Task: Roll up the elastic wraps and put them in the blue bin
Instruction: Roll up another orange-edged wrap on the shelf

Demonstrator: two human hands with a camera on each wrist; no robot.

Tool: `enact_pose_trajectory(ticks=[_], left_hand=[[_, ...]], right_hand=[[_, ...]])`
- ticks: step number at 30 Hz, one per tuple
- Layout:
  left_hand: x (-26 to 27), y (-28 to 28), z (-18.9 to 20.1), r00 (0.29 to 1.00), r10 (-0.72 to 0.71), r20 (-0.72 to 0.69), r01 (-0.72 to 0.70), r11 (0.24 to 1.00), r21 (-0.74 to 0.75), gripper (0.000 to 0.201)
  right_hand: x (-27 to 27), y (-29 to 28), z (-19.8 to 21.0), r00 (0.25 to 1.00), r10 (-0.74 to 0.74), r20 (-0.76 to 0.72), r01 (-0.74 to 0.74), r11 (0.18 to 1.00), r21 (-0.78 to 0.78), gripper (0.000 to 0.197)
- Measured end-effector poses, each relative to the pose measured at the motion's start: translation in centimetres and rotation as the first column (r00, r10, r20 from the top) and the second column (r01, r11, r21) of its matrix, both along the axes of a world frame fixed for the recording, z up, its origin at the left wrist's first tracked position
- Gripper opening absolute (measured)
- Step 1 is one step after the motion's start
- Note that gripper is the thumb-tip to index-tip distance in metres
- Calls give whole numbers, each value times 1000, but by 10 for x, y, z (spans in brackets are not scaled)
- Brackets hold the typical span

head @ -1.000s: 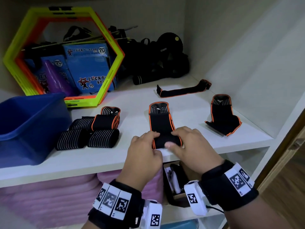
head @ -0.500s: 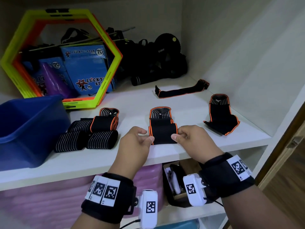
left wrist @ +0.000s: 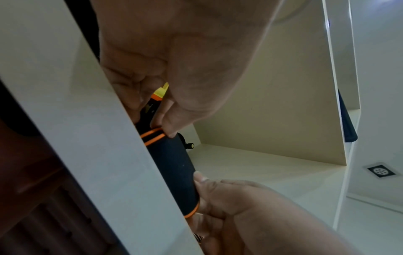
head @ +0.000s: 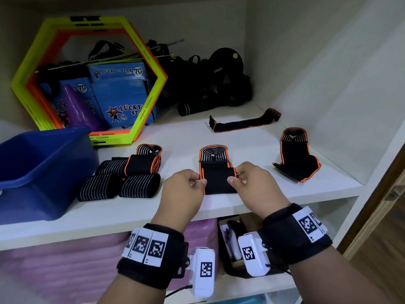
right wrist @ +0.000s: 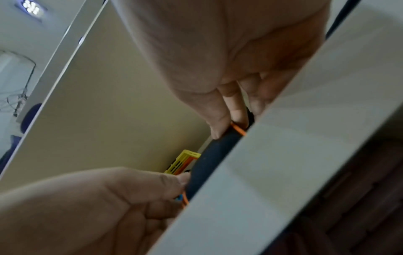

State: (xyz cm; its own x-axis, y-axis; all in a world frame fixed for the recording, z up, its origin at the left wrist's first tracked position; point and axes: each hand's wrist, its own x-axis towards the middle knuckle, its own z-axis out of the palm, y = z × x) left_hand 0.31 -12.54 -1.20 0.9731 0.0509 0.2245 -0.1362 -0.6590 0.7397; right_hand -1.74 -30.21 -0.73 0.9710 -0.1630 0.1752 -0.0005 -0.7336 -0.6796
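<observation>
Head view: on the white shelf (head: 219, 132), the left hand (head: 184, 191) and right hand (head: 256, 185) pinch opposite ends of a half-rolled black wrap (head: 218, 178) near the front edge; its striped tail extends toward 12 o'clock. The blue bin (head: 43, 172) stands at 9 o'clock, rolled wraps (head: 122, 178) between. Two unrolled wraps (head: 295, 159) lie toward 2 o'clock.

Left wrist view: thumb and fingers (left wrist: 165, 117) clamp the roll's orange-edged end.

Right wrist view: fingertips (right wrist: 220, 124) grip the other end.
</observation>
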Motion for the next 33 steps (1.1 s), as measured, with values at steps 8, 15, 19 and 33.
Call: enact_pose_trajectory(ticks=[8,15,19,33], left_hand=[[-2,1,2,999,-35,-35,33,997,-69,8],[-7,-3,-2,1000,-6,21,8,994,-111,11],[-7,-1,2,993,-76,88,78,997,-16,24],[0,8,2,958,-264,112,206,906,370,48]], right_hand=[[1,1,-6,994,104,26,-107,969,224,26],[0,9,-9,989,101,108,-117,981,152,31],[1,5,-7,984,68,166,-76,996,46,43],[10,-8,3,964,264,-32,-265,940,-216,39]])
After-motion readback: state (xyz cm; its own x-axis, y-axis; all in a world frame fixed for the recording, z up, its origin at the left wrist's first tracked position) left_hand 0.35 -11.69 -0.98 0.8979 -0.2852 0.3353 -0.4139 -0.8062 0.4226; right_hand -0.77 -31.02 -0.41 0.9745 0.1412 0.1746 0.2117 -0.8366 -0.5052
